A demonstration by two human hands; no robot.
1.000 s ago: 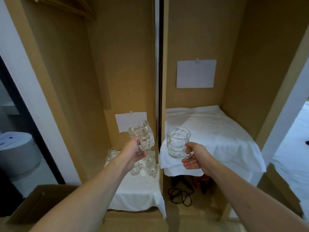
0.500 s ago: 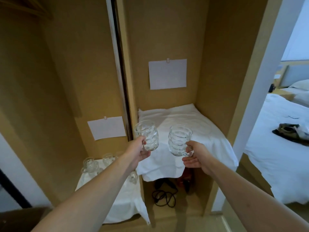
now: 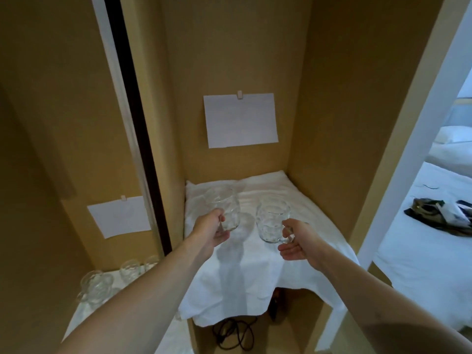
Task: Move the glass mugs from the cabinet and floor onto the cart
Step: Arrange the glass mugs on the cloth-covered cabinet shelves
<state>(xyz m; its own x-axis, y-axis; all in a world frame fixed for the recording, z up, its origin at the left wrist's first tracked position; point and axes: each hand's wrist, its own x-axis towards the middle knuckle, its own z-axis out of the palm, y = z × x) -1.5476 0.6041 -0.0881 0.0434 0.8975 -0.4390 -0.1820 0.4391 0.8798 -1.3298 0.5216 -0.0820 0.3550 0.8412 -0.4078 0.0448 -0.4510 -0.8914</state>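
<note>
My left hand [image 3: 212, 229] grips the handle of a clear dimpled glass mug [image 3: 226, 208]. A second glass mug [image 3: 272, 222] is held by its handle in my right hand [image 3: 297, 242]. Both mugs hang in the air, side by side, over a white cloth-covered surface [image 3: 288, 274] in the right compartment of the wooden cabinet. Several more glass mugs [image 3: 102, 283] stand low in the left compartment on a white cloth, partly hidden by my left forearm.
Blank white paper sheets hang on the back walls: one on the right [image 3: 240, 120], one on the left [image 3: 120, 215]. A black cable [image 3: 235, 333] lies on the floor under the covered surface. A white door frame [image 3: 419, 129] and a bed [image 3: 429, 264] lie to the right.
My view has swung right, away from the left compartment. Both hands have carried their mugs over the white cloth in the right compartment.
</note>
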